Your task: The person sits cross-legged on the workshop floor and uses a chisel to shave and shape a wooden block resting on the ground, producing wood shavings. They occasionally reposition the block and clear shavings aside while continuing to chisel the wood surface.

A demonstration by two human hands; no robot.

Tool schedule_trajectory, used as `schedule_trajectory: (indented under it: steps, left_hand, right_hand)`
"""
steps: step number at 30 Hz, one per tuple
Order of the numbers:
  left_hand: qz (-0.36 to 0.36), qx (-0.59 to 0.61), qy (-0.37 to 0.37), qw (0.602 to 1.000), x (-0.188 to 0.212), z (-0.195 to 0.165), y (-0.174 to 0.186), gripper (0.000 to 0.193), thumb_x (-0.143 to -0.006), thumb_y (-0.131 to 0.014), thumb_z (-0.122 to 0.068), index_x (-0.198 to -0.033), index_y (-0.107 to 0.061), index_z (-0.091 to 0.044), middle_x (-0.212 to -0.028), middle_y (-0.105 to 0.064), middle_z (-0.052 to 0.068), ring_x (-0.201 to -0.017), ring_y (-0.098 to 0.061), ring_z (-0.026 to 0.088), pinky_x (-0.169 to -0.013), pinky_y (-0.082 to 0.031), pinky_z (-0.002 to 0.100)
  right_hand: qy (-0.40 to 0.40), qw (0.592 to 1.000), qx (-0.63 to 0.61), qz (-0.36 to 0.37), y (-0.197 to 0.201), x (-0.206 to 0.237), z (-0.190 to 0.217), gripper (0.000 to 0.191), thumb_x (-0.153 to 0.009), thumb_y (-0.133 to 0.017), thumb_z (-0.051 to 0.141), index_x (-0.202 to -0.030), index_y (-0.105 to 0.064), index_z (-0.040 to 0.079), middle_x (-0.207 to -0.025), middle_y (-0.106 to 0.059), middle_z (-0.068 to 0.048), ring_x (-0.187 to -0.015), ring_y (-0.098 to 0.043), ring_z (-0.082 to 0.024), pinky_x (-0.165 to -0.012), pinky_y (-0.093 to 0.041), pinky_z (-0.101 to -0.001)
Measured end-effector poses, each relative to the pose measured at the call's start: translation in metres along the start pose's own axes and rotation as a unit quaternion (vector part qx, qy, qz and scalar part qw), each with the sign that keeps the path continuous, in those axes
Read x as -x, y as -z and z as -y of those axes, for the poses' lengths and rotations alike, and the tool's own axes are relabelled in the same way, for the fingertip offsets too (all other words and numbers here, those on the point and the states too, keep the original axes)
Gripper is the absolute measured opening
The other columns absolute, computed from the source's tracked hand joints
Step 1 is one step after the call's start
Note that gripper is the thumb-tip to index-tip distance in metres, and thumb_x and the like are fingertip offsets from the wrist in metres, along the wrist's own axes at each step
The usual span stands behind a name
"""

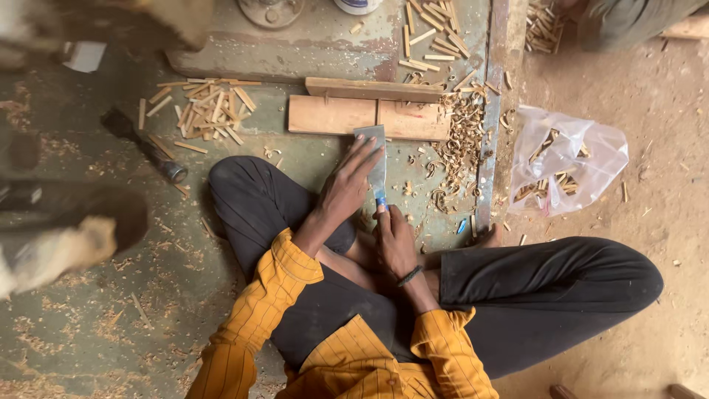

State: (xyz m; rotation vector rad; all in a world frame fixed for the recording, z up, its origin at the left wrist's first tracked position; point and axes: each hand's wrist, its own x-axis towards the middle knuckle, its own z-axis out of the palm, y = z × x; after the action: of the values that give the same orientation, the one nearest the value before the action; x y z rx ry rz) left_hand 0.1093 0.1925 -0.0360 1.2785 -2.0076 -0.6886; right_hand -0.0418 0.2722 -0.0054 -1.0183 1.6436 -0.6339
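**Head view: wide chisel set against a wooden block**

We see both hands on a broad flat chisel point(376, 164). The right hand point(396, 240) is closed around its blue handle; the left hand point(347, 186) lies with fingers spread along the blade, pressing rather than gripping. The blade's edge touches the near side of a flat wooden block point(336, 115) lying on the green floor point(111, 325), between the person's crossed knees and a thinner strip point(373, 89) behind it. Curled shavings point(461, 144) sit just right; cut sticks point(210, 107) lie left; a plastic bag point(565, 166) is further right.

Risk, as we judge it: the left fingertips sit near the edge, so a slip off the block could cut them.
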Motion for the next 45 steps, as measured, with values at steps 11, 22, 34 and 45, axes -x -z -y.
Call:
schedule_trajectory:
  steps: [11,22,34,45]
  left_hand:
    - [0.038,-0.005,0.015,0.999,0.0,0.017,-0.016,0.065,-0.076,-0.051,0.023,-0.136,-0.063,0.002,-0.15,-0.057,0.015,-0.149,-0.041,0.035,-0.119,-0.043,0.04]
    - [0.033,-0.027,0.003,0.999,-0.019,0.054,-0.042,0.065,-0.075,-0.058,0.021,-0.136,-0.065,0.0,-0.149,-0.057,0.014,-0.148,-0.044,0.033,-0.126,-0.032,0.049]
    - [0.036,-0.072,-0.002,0.997,-0.031,0.029,-0.017,0.071,-0.077,-0.05,0.022,-0.145,-0.055,0.002,-0.156,-0.051,0.017,-0.151,-0.043,0.035,-0.129,-0.031,0.047]
    - [0.05,-0.048,-0.008,0.998,-0.016,0.024,-0.026,0.061,-0.08,-0.05,0.019,-0.139,-0.06,0.003,-0.15,-0.056,0.018,-0.146,-0.047,0.033,-0.124,-0.036,0.046]
  right_hand:
    - [-0.01,1.0,0.011,0.006,-0.005,-0.007,-0.003,0.041,-0.108,-0.045,0.038,-0.092,-0.059,0.003,-0.059,-0.057,-0.01,-0.049,-0.055,-0.021,-0.048,-0.044,-0.039]
    - [0.011,1.0,0.025,0.004,-0.018,-0.037,-0.028,0.049,-0.11,-0.042,0.045,-0.09,-0.056,0.001,-0.06,-0.056,-0.015,-0.051,-0.056,-0.028,-0.05,-0.044,-0.0416]
    - [-0.019,1.0,0.022,-0.007,-0.019,-0.038,-0.021,0.049,-0.107,-0.045,0.044,-0.093,-0.061,0.0,-0.066,-0.059,-0.024,-0.058,-0.059,-0.037,-0.058,-0.047,-0.0484]
    - [-0.046,0.998,0.034,0.008,-0.009,-0.019,-0.009,0.046,-0.105,-0.044,0.043,-0.095,-0.06,0.001,-0.059,-0.06,-0.021,-0.052,-0.062,-0.034,-0.054,-0.047,-0.0465]
